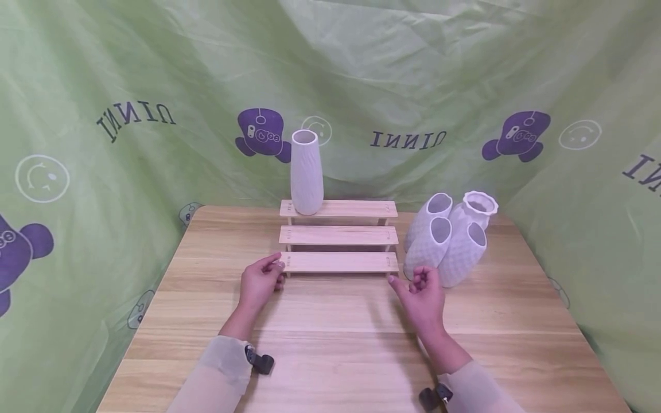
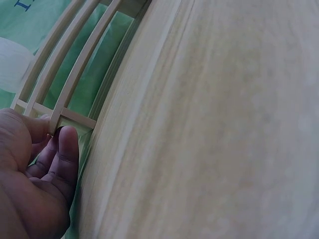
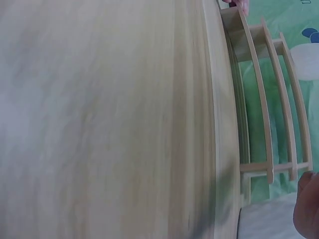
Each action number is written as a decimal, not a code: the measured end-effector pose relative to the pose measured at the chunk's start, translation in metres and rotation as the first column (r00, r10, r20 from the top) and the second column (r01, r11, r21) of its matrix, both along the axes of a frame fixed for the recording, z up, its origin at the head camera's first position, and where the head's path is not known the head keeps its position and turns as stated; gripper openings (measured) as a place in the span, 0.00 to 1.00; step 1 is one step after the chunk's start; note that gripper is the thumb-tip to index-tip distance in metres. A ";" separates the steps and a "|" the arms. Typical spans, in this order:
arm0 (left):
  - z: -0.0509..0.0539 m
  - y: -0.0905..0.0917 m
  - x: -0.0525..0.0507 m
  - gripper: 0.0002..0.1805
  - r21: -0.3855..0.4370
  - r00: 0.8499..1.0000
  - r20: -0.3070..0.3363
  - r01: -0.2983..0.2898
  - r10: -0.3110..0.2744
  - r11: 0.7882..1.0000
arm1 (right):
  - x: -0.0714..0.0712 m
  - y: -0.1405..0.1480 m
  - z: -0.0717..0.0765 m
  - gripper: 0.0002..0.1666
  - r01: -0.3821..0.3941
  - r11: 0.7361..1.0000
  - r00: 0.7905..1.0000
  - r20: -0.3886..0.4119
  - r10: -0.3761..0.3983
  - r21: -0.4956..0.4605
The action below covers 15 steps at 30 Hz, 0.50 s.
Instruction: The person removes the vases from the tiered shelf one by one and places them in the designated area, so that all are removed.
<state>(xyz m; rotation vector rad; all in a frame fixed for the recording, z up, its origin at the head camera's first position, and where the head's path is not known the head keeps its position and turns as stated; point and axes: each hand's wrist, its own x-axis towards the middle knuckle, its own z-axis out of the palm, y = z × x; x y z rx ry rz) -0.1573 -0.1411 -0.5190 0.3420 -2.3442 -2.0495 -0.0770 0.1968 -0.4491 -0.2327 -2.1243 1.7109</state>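
A three-step wooden stand [image 1: 338, 262] sits toward the back of the table. A tall white vase [image 1: 307, 178] stands upright on the left part of its top step. My left hand [image 1: 260, 281] pinches the left end of the lowest board between thumb and fingers, which the left wrist view shows at the stand's corner [image 2: 56, 117]. Near the board's right end hovers my right hand [image 1: 424, 298], its thumb extended and its fingers loosely bent, holding nothing. In the right wrist view only a fingertip [image 3: 308, 204] shows, apart from the stand [image 3: 261, 94].
Right of the stand several white vases cluster: a ruffle-rimmed one [image 1: 477, 206] at the back, and textured ones with slanted mouths [image 1: 462, 258] before it. The wooden table [image 1: 330, 355] spreads toward me. A green printed cloth [image 1: 206, 69] hangs behind and at the sides.
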 end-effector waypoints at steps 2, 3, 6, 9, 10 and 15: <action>0.001 -0.001 -0.002 0.19 0.000 1.000 -0.001 -0.002 0.002 1.000 | -0.003 -0.004 0.000 0.28 -0.006 1.000 1.000 -0.008 0.006 -0.014; 0.001 -0.001 -0.003 0.19 0.000 1.000 -0.003 -0.003 0.003 1.000 | -0.004 -0.005 0.000 0.28 -0.009 1.000 1.000 -0.012 0.009 -0.021; 0.002 -0.002 -0.006 0.19 0.001 1.000 -0.005 -0.005 0.005 1.000 | -0.009 -0.010 -0.001 0.28 -0.019 0.999 0.999 -0.029 0.018 -0.033; 0.002 -0.003 -0.007 0.20 -0.001 1.000 -0.007 -0.002 0.002 1.000 | -0.012 -0.015 0.000 0.28 -0.029 0.999 0.998 -0.055 0.028 -0.020; 0.002 -0.003 -0.007 0.19 -0.005 1.000 -0.005 -0.002 0.002 1.000 | -0.012 -0.017 0.001 0.28 -0.031 0.999 0.998 -0.060 0.030 -0.009; -0.002 -0.002 -0.001 0.19 -0.014 1.000 0.019 0.011 -0.011 1.000 | -0.008 -0.023 0.004 0.28 -0.018 0.999 0.999 -0.033 0.019 0.031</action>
